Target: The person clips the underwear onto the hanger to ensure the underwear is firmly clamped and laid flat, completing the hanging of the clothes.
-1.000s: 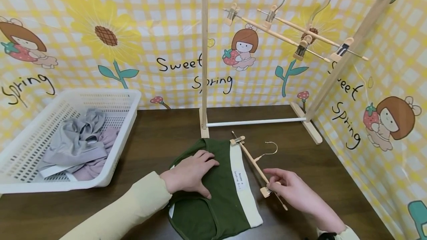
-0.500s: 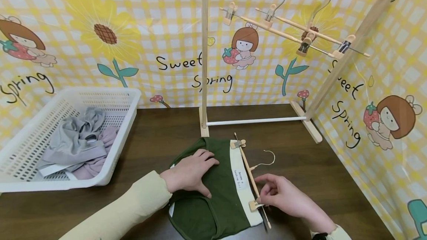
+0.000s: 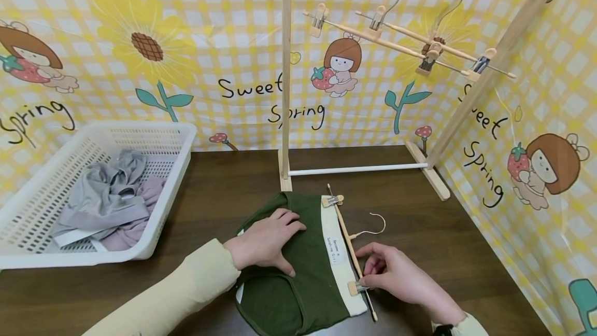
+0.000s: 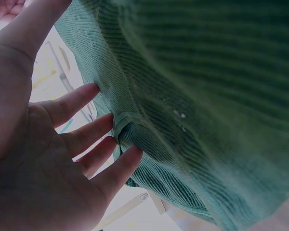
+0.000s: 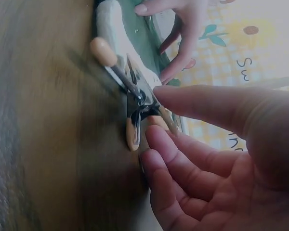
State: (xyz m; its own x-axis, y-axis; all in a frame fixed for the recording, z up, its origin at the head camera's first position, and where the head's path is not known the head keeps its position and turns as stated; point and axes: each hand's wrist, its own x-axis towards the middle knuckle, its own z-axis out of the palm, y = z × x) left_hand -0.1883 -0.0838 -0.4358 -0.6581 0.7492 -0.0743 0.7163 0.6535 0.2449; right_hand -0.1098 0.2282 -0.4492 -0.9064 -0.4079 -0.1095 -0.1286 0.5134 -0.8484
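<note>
A dark green pair of underpants (image 3: 313,242) with a white printed waistband (image 3: 335,253) lies flat on the table. My left hand (image 3: 267,241) rests on the fabric, fingers spread. A wooden clip hanger (image 3: 349,240) lies along the waistband, its hook pointing right. Its far clip (image 3: 332,201) sits at the band's far end. At the near end, my right hand (image 3: 394,276) pinches the hanger by the near clip (image 3: 356,288). In the right wrist view this metal clip (image 5: 143,98) overlaps the white band, with thumb and fingers at its handles; its bite is unclear.
A white plastic basket (image 3: 174,191) with grey and mauve garments (image 3: 104,201) stands at left. Behind the work is a wooden rack (image 3: 286,118), two clip hangers (image 3: 401,45) on its white top bar. Patterned cloth (image 3: 224,40) covers the walls.
My right hand has brought the hanger left and nearer, so its near clip now meets the near end of the waistband. My left hand has stayed in place.
</note>
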